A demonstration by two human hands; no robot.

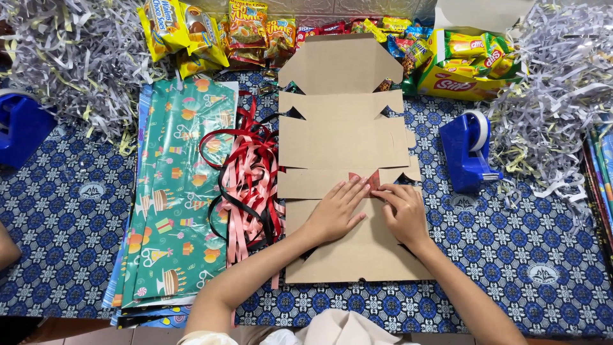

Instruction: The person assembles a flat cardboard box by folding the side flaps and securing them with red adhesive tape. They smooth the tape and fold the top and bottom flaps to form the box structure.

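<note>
A flat, unfolded brown cardboard box blank (341, 134) lies on the blue patterned tablecloth in the middle of the head view. My left hand (335, 211) rests flat on its lower panel, fingers spread toward a fold line. My right hand (402, 211) lies beside it, its fingertips pinching a small red piece (367, 179) that shows between both hands at the fold. What that red piece is cannot be told.
A stack of green party-print wrapping paper (172, 185) and a tangle of red, pink and black ribbons (246, 172) lie left of the cardboard. A blue tape dispenser (469, 150) stands right. Snack packets (211, 32) and shredded paper (562, 89) line the back.
</note>
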